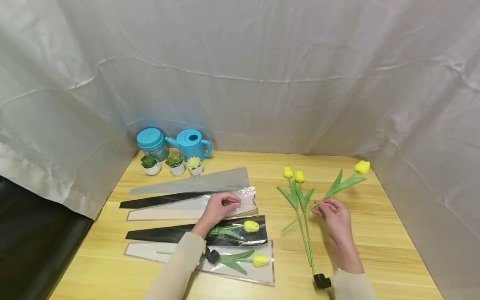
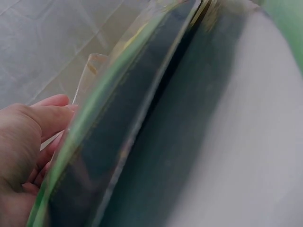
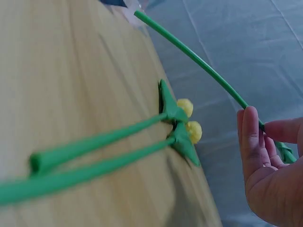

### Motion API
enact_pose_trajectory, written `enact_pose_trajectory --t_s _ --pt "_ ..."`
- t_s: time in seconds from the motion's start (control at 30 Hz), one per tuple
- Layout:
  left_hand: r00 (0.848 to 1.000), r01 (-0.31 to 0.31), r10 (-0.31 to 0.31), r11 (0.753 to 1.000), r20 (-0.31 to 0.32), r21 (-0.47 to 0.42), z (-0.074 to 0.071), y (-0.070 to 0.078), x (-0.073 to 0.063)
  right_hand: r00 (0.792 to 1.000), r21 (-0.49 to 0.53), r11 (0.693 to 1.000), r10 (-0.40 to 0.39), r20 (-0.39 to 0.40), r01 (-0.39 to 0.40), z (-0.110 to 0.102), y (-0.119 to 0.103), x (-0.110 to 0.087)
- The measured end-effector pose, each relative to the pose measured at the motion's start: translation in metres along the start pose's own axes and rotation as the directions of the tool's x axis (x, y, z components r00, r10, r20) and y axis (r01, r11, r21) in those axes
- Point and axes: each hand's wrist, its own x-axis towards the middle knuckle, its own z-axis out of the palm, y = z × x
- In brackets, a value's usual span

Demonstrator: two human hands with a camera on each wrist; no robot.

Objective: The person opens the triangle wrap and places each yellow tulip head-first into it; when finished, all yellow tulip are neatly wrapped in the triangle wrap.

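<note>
Over the wooden table, right of a pale sleeve, 1 yellow tulip was held up.
Left hand pinched the sleeve's clear film. Right hand pinched the tulip's stem below its leaves; bloom lay beyond the fingers, bare stem end leftward above 2 loose tulips.

Before us on one table: five yellow tulips, five flower sleeves, three potted succulents, one watering can, one lidded jar, two hands.
</note>
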Motion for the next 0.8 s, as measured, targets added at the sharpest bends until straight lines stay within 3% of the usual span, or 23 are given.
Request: enact_pose_trajectory --t_s 0.33,0.6,0.8 --pt "1.000 -0.002 0.002 1.000 0.009 -0.031 0.000 0.003 -0.001 0.998 0.014 0.998 -0.063 0.008 0.063 0.058 -0.006 0.006" --pt "1.000 -0.010 0.010 1.000 0.002 -0.022 -0.001 0.003 -0.001 0.988 0.006 0.991 -0.135 -0.081 0.136 0.070 -0.012 0.014" --pt "1.000 -0.014 0.014 0.999 0.005 -0.034 -0.001 0.004 -0.002 0.996 0.041 0.996 -0.071 -0.054 0.073 0.079 -0.008 0.020"
